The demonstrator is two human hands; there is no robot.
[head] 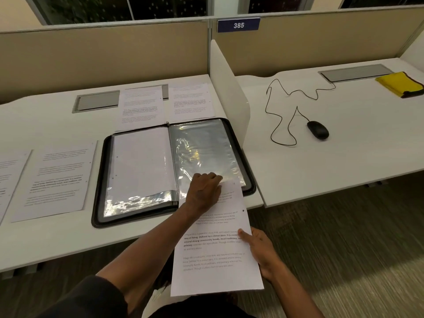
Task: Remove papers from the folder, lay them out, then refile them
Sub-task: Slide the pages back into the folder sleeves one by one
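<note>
A: Stage? Folder [173, 171] lies open on the table [57, 244], zip edge all round. Four sheets out: two behind it [142, 106] [191, 101], two to its left [58, 180] [9, 177].

B: And the fifth sheet [215, 249]?

A: In hand, its top edge at the mouth of the right-page sleeve [204, 148]. Going in or coming out, can't tell. Either way, lots left.

B: Hands?

A: Left hand [204, 191] is at the sleeve's bottom edge, fingers curled on the paper's top corner, looks like a pinch. Right hand [259, 249] holds the paper's right edge, forefinger straight on top, the rest hidden beneath.

B: Room?

A: Tight on the right: folder corner just beside the white divider [226, 88] and near the table's front edge. Most of the held sheet hangs off the table. Open table shows front-left. Mouse [317, 130] and yellow cloth [400, 84] lie beyond the divider, well apart.
</note>
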